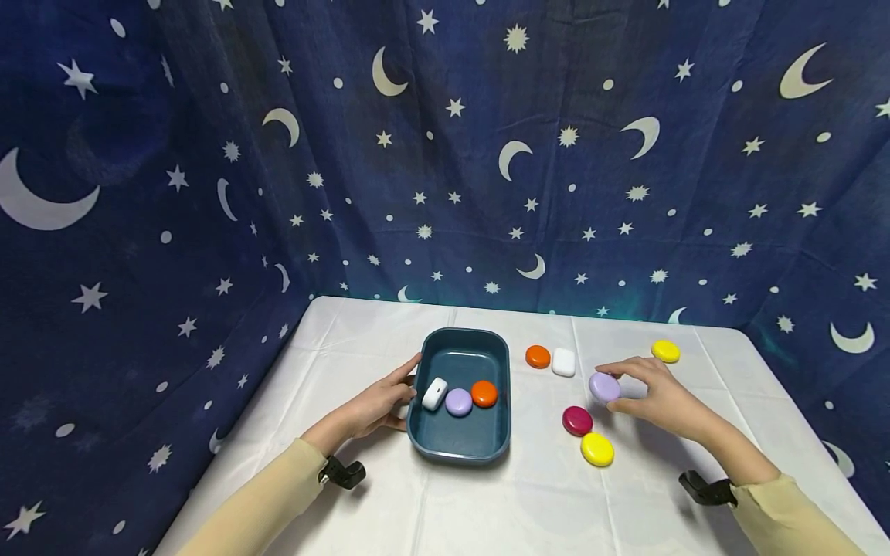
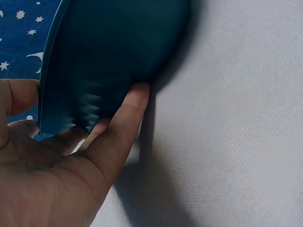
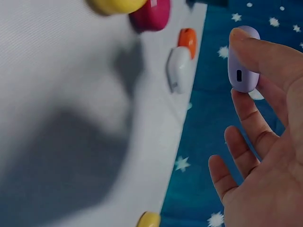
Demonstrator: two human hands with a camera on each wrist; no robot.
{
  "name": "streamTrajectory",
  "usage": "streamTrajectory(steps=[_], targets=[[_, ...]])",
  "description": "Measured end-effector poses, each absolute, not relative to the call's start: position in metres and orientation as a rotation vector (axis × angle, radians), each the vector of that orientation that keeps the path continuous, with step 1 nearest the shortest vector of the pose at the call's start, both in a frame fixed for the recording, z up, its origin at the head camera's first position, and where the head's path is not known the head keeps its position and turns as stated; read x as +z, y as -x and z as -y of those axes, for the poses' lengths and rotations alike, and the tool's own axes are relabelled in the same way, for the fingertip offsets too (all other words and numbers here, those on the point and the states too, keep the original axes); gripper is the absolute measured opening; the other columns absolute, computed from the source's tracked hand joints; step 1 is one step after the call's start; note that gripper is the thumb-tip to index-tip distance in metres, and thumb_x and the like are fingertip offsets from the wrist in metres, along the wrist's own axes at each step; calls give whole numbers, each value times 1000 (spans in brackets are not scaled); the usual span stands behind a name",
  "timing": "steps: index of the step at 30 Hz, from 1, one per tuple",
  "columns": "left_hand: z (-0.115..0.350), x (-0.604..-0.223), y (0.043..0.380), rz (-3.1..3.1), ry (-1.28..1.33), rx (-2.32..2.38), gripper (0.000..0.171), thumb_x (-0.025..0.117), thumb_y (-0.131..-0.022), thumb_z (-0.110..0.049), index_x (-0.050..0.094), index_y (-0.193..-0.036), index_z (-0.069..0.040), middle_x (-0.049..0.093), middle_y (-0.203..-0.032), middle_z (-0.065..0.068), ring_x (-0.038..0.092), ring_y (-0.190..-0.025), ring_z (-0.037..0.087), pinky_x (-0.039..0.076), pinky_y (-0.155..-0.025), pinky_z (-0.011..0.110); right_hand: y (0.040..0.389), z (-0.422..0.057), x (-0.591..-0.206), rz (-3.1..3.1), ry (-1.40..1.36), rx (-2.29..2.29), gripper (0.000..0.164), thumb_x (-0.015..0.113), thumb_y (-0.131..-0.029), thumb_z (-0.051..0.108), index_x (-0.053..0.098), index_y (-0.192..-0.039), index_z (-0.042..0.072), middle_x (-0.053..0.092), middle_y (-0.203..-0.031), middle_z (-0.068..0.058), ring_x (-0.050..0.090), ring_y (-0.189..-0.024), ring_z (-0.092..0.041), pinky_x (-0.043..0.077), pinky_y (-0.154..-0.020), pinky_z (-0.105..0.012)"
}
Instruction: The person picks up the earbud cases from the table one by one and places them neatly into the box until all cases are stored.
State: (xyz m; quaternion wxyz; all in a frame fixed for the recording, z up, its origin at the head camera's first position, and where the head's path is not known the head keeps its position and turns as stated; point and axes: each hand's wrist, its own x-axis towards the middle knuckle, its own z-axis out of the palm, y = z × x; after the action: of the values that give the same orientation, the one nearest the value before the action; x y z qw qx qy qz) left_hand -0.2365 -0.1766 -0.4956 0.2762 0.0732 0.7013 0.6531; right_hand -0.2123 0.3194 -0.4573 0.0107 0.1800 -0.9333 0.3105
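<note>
The right hand [image 1: 650,394] is pinching a smooth lilac puck [image 1: 603,388] above white cloth [image 1: 542,502]; left of that grip, a glossy crimson disc [image 1: 577,421] is lying; beyond, the left hand [image 1: 374,405], fingers outstretched, is touching a round-cornered tray [image 1: 462,361].

Head view: bright, even, mostly crisp. Light reads as overhead; soft shadow under the right hand [image 1: 660,394], small glints on the yellow disc [image 1: 597,449]. Curtain [image 1: 125,247] pattern stretches toward the left edge (looks like wide-lens distortion). Left wrist: dimmer, tray [image 2: 109,42] side very dark, jagged comb-like streaks. Right wrist: dim, broad shadow over the white cloth [image 3: 52,71], red disc [image 3: 154,16] soft.
</note>
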Motion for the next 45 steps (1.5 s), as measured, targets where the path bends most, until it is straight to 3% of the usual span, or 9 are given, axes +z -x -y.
streamTrajectory(steps=[8,20,35,45], targets=[[176,-495,236,-1880,-202,1757,76,49,-100,-13,17,-165,-34,29,-162,18,52,-115,31,58,-76,49,223,-290,-440,2919,-584,1023,56,86,-84,24,67,-136,25,64,-124,-3,39,-124,-31,40,-95,-61],[175,-496,236,-1875,-210,1758,76,48,-101,-12,16,-165,-34,27,-163,18,48,-127,36,58,-75,49,245,-238,-425,2868,-779,1055,56,88,-81,27,69,-133,28,64,-123,5,39,-122,-24,41,-94,-50],[177,-496,240,-1893,-178,1755,76,49,-99,-13,18,-165,-36,25,-165,19,47,-129,39,58,-75,50,269,-183,-425,2904,-863,1033,52,88,-80,26,70,-129,33,62,-129,5,39,-125,-24,39,-98,-54],[176,-495,239,-1888,-161,1763,76,50,-99,-13,20,-165,-35,27,-164,18,45,-134,41,59,-76,50,277,-156,-428,2953,-916,966,54,87,-81,26,71,-132,26,63,-128,2,41,-123,-25,41,-97,-51]])
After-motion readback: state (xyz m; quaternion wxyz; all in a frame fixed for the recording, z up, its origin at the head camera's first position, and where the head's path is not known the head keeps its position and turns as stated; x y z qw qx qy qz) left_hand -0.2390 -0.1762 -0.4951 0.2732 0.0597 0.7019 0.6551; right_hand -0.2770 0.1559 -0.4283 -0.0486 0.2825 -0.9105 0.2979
